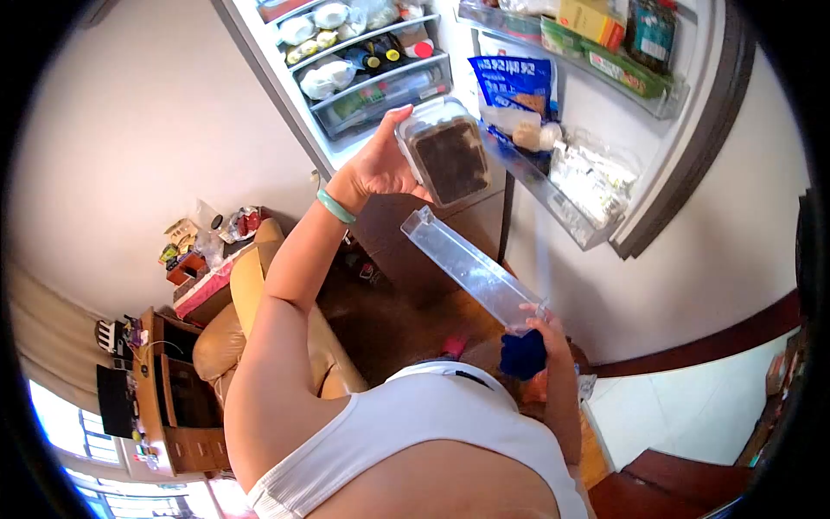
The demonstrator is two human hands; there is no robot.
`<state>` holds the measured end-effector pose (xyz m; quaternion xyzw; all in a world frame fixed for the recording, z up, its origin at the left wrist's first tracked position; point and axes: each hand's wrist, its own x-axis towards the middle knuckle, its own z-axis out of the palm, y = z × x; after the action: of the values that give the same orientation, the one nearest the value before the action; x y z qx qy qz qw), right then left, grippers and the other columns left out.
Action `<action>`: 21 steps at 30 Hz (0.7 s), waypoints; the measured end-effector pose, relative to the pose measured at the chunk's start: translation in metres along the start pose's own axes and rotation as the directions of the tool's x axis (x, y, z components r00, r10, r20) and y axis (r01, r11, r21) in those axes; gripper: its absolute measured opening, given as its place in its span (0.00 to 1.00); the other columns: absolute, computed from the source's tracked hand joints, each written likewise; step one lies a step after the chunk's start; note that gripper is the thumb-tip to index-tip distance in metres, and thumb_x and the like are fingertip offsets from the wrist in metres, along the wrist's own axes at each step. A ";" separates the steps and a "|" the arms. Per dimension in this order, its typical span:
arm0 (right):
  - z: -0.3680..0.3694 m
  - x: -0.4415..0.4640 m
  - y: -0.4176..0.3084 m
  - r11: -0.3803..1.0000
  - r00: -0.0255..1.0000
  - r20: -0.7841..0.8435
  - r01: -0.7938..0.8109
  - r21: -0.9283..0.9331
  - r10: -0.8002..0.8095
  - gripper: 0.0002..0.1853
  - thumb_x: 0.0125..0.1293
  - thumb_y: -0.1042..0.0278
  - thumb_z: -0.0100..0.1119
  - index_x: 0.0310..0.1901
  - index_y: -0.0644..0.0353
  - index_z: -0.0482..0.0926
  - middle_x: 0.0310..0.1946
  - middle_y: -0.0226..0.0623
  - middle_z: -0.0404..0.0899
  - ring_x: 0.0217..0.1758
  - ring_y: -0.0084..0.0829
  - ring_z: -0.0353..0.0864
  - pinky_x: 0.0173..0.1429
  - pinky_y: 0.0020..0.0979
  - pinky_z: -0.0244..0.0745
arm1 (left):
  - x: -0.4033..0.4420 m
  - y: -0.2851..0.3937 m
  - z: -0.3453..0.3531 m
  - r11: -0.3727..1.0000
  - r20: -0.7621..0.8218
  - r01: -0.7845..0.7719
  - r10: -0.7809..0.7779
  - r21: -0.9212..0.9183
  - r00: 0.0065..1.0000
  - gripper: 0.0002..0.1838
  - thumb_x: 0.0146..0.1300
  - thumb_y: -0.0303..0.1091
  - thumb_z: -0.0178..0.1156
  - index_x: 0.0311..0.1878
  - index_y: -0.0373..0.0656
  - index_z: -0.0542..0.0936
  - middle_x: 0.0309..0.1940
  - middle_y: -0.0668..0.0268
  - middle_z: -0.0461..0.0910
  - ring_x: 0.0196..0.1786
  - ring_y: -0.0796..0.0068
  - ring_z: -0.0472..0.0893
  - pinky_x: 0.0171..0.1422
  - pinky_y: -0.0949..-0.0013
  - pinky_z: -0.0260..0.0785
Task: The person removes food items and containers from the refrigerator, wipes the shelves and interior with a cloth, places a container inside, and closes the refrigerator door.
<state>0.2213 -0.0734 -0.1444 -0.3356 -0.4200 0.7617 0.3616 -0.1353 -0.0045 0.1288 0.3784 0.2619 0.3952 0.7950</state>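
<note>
My left hand (386,164), with a pale green bangle at the wrist, grips a clear plastic food container (450,160) by its side. Something dark fills the container, which is in front of the open fridge. Lower down, my right hand (548,336) is closed around one end of a long clear fridge door bin (471,268). The bin slants up to the left, below the container, and looks bare inside. A dark blue cloth (523,355) hangs at my right hand, apparently held along with the bin.
The fridge door (683,173) stands open on the right, its shelves carrying a blue bag (516,84), a jar (650,35) and white plastic packets (595,180). Bottles and bags fill the fridge shelves above a clear drawer (380,95). A tan leather sofa (220,342) is at left.
</note>
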 end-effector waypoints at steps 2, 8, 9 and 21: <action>-0.001 0.001 -0.001 0.998 0.998 -0.011 0.055 -0.042 -0.056 0.18 0.59 0.69 0.59 0.52 0.63 0.76 0.35 0.40 0.81 0.36 0.30 0.83 0.45 0.28 0.77 | -0.003 0.004 -0.003 0.993 -0.065 0.007 0.001 0.120 0.998 0.45 0.60 0.73 0.45 0.72 0.50 0.62 0.66 0.56 0.68 0.62 0.48 0.72 0.56 0.38 0.69; -0.029 0.020 0.017 1.000 0.999 0.030 0.020 0.006 -0.021 0.21 0.60 0.65 0.59 0.53 0.65 0.74 0.39 0.50 0.81 0.39 0.41 0.85 0.45 0.35 0.81 | 0.005 0.009 -0.025 0.998 -0.044 0.022 -0.020 0.052 0.999 0.45 0.59 0.74 0.45 0.71 0.52 0.63 0.65 0.52 0.68 0.62 0.46 0.73 0.56 0.38 0.70; -0.030 0.021 0.017 1.000 1.000 0.017 0.003 -0.004 -0.003 0.22 0.60 0.64 0.58 0.54 0.66 0.74 0.39 0.52 0.82 0.39 0.43 0.85 0.45 0.36 0.81 | 0.007 0.010 -0.023 1.000 -0.003 0.013 -0.013 0.028 1.000 0.45 0.59 0.75 0.44 0.72 0.53 0.62 0.65 0.51 0.68 0.62 0.47 0.73 0.55 0.38 0.71; -0.014 0.017 -0.004 0.997 0.995 -0.067 -0.066 0.047 0.069 0.23 0.60 0.62 0.60 0.54 0.67 0.72 0.39 0.54 0.82 0.41 0.43 0.85 0.49 0.34 0.80 | 0.039 0.024 -0.059 0.997 0.124 0.007 0.002 -0.076 0.992 0.46 0.59 0.77 0.41 0.70 0.53 0.65 0.67 0.53 0.67 0.64 0.45 0.71 0.59 0.37 0.69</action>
<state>0.2250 -0.0519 -0.1503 -0.3674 -0.3786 0.7706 0.3575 -0.1661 0.0608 0.1091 0.3713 0.1973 0.3795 0.8241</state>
